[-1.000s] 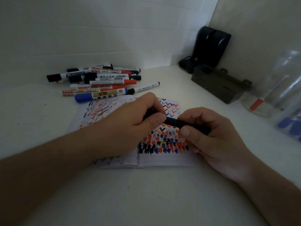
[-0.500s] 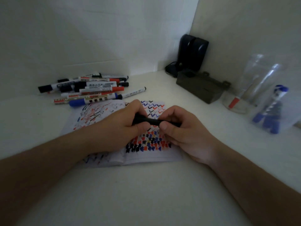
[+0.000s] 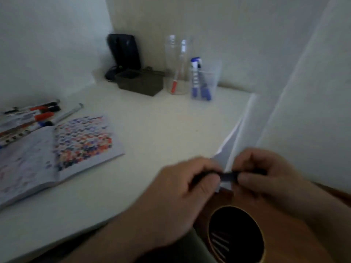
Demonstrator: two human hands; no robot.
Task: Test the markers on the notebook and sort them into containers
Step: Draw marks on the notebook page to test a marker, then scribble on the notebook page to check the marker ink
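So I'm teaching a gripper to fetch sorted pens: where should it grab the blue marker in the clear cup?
Grip the blue marker by its upper end, coming from straight above. It stands nearly upright in the clear cup, cap down, and only its top rises past the rim; the cup wall blocks any sideways approach. The picture is blurred, so finer detail is unclear.

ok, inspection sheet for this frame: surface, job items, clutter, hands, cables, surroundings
Surface: white table, dim light, frame motion-blurred.
Job's things: open notebook covered in coloured test marks; marker pile behind it; black marker held past the table's right corner; clear jar with a red-tipped marker; clear cup with blue markers.
Clutter: dark box; black device in the corner.
Hands: left hand and right hand both grip the black marker.
Cables: dark cord by the black device, blurred.
Surroundings: pale walls; round dark-mouthed container below the hands.
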